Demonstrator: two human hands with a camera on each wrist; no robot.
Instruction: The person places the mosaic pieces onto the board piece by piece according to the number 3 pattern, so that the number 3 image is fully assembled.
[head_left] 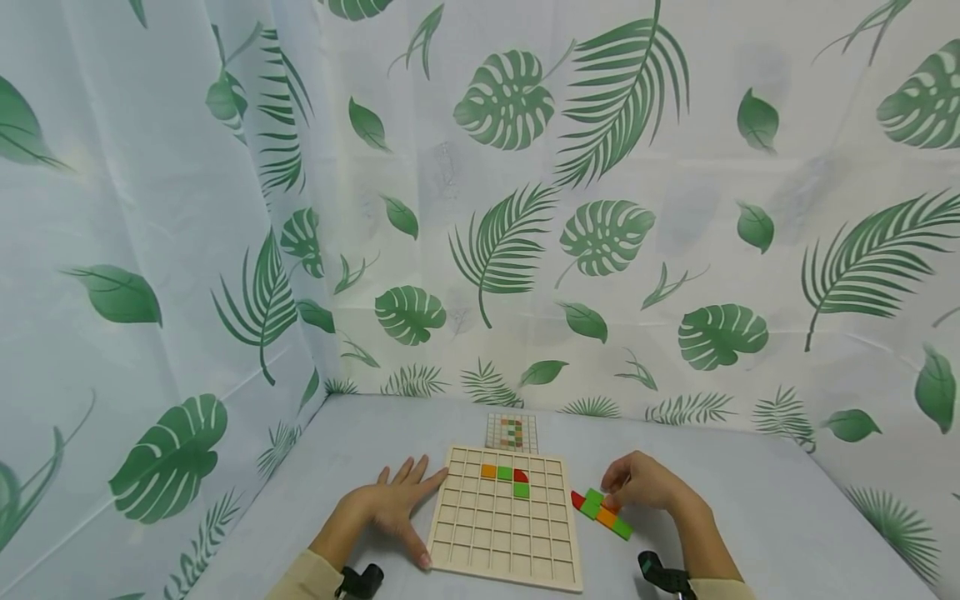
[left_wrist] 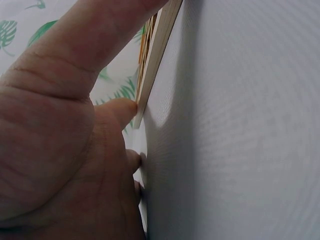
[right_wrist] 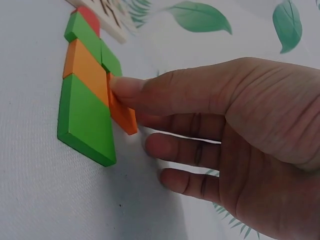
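Note:
My left hand [head_left: 386, 504] lies spread on the table, its thumb and a fingertip at the left edge of a wooden grid board [head_left: 487, 533]. The left wrist view shows the board's side [left_wrist: 157, 55] past the thumb. On the board sit an orange tile [head_left: 489, 472], a green tile [head_left: 505, 473], a red rounded tile [head_left: 521, 476] and, below that, another green tile [head_left: 521, 491]. To the right, my right hand [head_left: 651, 483] pinches an orange tile [right_wrist: 120, 110] between thumb and index finger, the index tip partly hidden. Its other fingers are loosely bent.
Beside the pinched tile lies a cluster: a large green tile [right_wrist: 87, 122], an orange tile [right_wrist: 87, 70], further green tiles [right_wrist: 84, 32] and a red one [right_wrist: 89, 20]. Behind the board lies a printed grid card [head_left: 492, 433]. A leaf-patterned curtain [head_left: 525, 333] borders the table.

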